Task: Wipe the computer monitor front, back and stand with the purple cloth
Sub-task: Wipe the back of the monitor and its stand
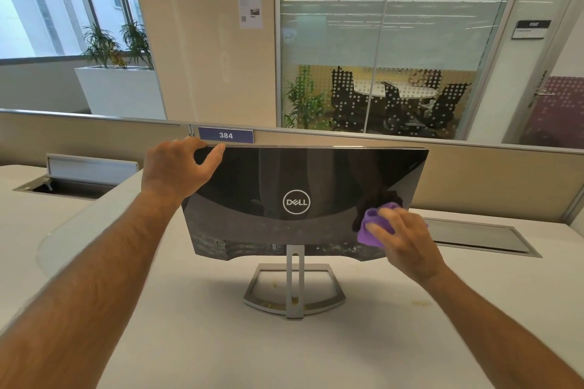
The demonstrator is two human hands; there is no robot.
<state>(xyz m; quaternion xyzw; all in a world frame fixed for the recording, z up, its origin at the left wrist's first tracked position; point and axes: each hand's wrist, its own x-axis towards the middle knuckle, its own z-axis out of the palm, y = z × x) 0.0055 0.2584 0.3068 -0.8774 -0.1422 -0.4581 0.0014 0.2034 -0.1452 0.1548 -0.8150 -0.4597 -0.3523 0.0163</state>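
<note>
So the monitor (303, 199) stood mid-frame with its glossy black back toward the camera, perched on a thin silver stand (295, 287) on the white desk (189, 341). The left hand (177, 170) gripped the top edge at the upper left corner of the panel, fingers curled over the rim and thumb pressed on the back. Over at the lower right of the panel, the right hand (407, 240) pinched the bunched purple cloth (376, 224) and held it against the back.

Now the risks. That stand looked slim, and the wiping pressure sat low and far to one side, so a hard shove could have twisted the panel or tipped it away toward the beige partition (474, 167) behind. The left hand's grip was the only brace; had it slipped on the shiny surface, the whole thing might have rocked. Bare fingers on gloss likely left fresh smudges too. The dull lower band and the stand base showed speckled grime, possibly dried spills, though it was hard to tell at that size; a balled cloth could have smeared it rather than lifted it. The front was hidden from view.
</note>
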